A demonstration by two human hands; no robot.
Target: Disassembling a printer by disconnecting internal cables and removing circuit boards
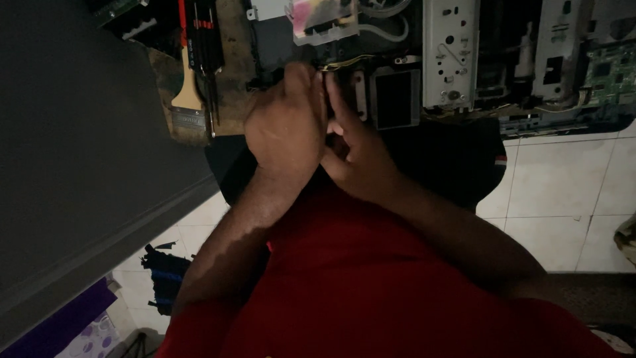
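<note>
Head view: the person is looking straight down over a red shirt (pixel 371 292) at both hands, which are meeting at the near edge of a taken-apart machine (pixel 450 59) lying on the bench. The left hand (pixel 286 129) is curling into a loose fist, knuckles up, and it is pressing against the dark part (pixel 344 86) just beside a small bundle of yellow wires (pixel 344 63). Whether its fingers are gripping anything cannot be told, since they are hiding beneath the hand. The right hand (pixel 358 156) is lying close against it, touching, with its fingers (pixel 336 99) stretching forward flat along that same part rather than closing around it. A grey metal plate (pixel 447 53) is sitting well to the right, and a paintbrush (pixel 189 93) is resting to the left among thin tools.

The step in hand seems to be working a small fitting loose or into place. The next move is likely calling for a steady, careful pull near the wires.
</note>
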